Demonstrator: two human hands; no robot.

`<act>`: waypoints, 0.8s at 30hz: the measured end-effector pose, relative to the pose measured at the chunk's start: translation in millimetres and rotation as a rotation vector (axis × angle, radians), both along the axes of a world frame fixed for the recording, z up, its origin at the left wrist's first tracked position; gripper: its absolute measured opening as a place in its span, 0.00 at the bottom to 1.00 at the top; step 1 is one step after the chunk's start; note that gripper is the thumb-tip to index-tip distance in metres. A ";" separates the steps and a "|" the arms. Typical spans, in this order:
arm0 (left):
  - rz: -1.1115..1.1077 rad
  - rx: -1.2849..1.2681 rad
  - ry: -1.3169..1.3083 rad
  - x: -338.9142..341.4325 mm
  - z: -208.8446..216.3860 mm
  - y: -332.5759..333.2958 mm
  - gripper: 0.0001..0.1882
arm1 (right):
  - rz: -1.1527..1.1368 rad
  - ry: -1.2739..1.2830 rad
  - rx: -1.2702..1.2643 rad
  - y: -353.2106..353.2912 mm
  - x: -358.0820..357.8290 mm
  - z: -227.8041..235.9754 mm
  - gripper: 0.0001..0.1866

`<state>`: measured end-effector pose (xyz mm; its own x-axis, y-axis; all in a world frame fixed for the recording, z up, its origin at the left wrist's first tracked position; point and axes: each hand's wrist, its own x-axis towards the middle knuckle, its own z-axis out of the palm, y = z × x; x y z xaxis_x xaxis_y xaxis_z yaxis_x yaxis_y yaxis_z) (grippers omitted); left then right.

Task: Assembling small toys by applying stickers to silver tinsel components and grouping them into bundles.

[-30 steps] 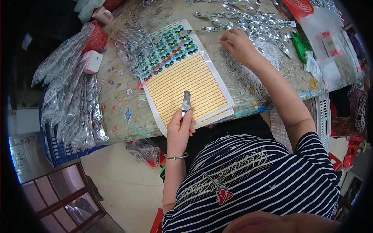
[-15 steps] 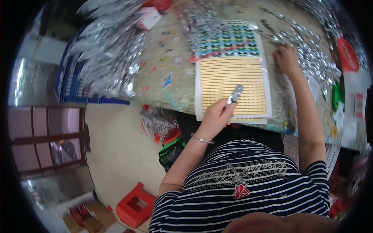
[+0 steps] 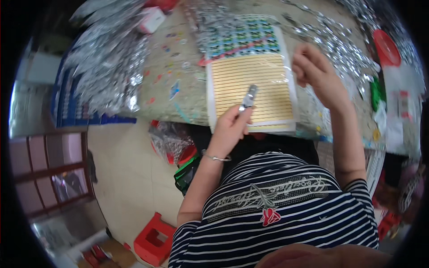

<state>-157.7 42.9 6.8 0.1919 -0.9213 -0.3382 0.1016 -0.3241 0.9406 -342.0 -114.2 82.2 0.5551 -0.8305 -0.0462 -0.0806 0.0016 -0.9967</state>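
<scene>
In my left hand [image 3: 230, 127] is a small silver metal piece [image 3: 249, 96] that looks like a nail clipper, pointing away from me. Below it lies a sheet [image 3: 250, 73] with rows of thin yellow strips. A blue and green picture sheet [image 3: 263, 38] adjoins its far edge, crossed by a pinkish-red strip [image 3: 237, 52]. My right hand [image 3: 317, 73] is raised over the sheet's right edge, its fingers curled and slightly blurred. Whatever they may pinch cannot be made out. Many loose shiny silver pieces [image 3: 342, 49] are spread beyond and right of that hand.
At the left, a blue basket [image 3: 78, 107] holds a heap of silver packets [image 3: 114, 67]. A small white and pink box [image 3: 151, 20] sits by them. A red dish [image 3: 386, 48] and a green item [image 3: 376, 91] lie at the right. A red stool [image 3: 154, 239] stands on the floor.
My right hand has left the silver pieces and moved left to the sheet's edge, fingers curled. My left hand still holds the silver piece. The whole view has shifted a little.
</scene>
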 end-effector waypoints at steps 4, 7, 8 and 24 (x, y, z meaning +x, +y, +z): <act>0.086 -0.177 -0.030 4.1 12.8 0.7 0.13 | 0.172 -0.048 0.100 30.2 5.4 4.4 0.07; 0.118 -0.378 -0.071 -5.3 25.9 -9.1 0.14 | 0.217 -0.022 0.030 45.8 10.1 -7.9 0.07; 0.077 -0.359 0.004 -9.2 32.9 -11.4 0.15 | 0.229 -0.003 0.018 49.6 11.1 -13.5 0.06; 0.061 -0.087 -0.052 0.7 25.5 18.9 0.09 | 0.102 0.118 -0.044 62.1 -14.7 -26.1 0.03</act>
<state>-157.0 61.8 32.3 0.2636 -0.9329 -0.2455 0.0686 -0.2357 0.9694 -356.7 -52.1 56.2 0.6297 -0.7726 -0.0810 -0.1951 -0.0563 -0.9792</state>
